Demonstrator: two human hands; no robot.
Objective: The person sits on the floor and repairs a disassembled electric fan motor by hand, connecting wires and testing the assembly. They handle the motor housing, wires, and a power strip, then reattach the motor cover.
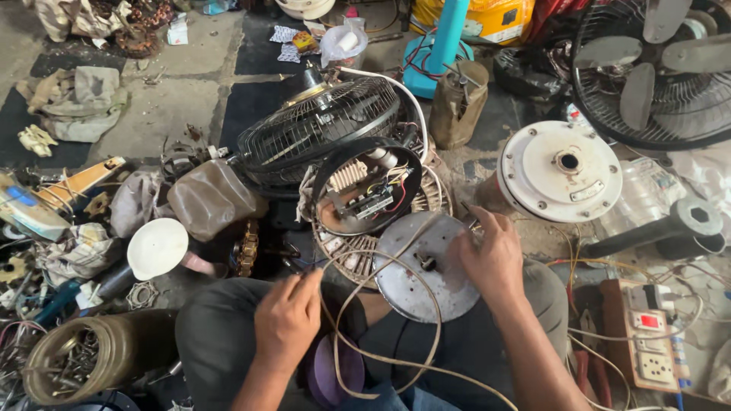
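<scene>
My right hand (493, 255) rests on the far right edge of a round grey metal motor cover (411, 278) that lies over my knee. My left hand (288, 318) pinches a thin beige wire (358, 285) that loops across the cover and down over my lap. Just beyond the cover sits an opened fan motor housing (364, 190) with a small circuit board and coloured wires inside, and a wound stator partly hidden under it.
A black wire fan guard (316, 125) lies behind the housing. A white round motor body (560, 171) stands at right, a switch and socket board (647, 335) at lower right, a jar of screws (72, 365) at lower left, a fan with blades (662, 68) top right.
</scene>
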